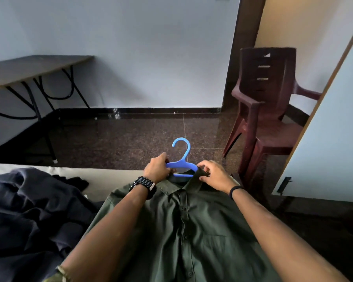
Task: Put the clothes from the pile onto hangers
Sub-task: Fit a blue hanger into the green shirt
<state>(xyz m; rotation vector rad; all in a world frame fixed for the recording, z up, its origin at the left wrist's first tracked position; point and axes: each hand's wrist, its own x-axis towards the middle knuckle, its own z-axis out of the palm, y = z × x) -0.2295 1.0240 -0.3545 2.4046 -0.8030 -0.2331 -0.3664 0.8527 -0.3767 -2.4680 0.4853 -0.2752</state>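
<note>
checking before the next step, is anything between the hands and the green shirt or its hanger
Nothing visible stands between them. The left hand grips the blue hanger at the collar of the green shirt, and the right hand pinches the collar on the other side. The dark clothes pile lies off to the left.

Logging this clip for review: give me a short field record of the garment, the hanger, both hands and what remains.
garment: green shirt, buttoned, lying flat
hanger: blue hanger at the collar, hook pointing away
left hand: grips the collar's left side
right hand: pinches the collar's right side
remaining: dark clothes pile to the left
</note>
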